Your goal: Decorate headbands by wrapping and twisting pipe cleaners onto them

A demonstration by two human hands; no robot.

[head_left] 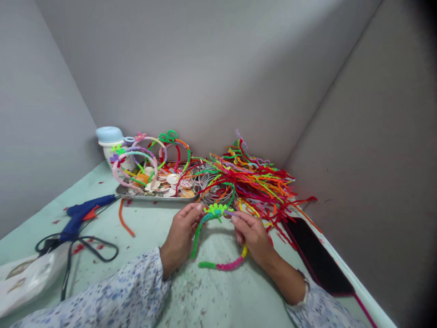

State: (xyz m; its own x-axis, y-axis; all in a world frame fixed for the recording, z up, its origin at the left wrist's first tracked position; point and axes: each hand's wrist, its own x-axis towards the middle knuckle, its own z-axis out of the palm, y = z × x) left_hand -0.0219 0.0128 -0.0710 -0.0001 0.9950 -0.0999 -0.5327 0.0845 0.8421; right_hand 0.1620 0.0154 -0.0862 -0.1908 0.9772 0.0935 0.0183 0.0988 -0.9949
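Between my hands is a curved headband (229, 266) wrapped in coloured pipe cleaner, with green, pink, yellow and purple stretches. A bright green looped pipe-cleaner decoration (215, 209) with some teal sits at its top. My left hand (182, 230) pinches the band at the left side of this decoration, fingers closed. On the other side, my right hand (251, 234) has thumb and fingers closed on the purple stretch. The open ends of the band point down and left, above the table. My fingertips hide parts of the band.
A metal tray (157, 198) holds shells and finished headbands (134, 155). Behind it stands a white bottle with a blue lid (109, 134). Metal hoops (215, 184) and a pipe-cleaner heap (259, 177) lie beside it. A blue glue gun (77, 221) is left, a phone (319, 255) right.
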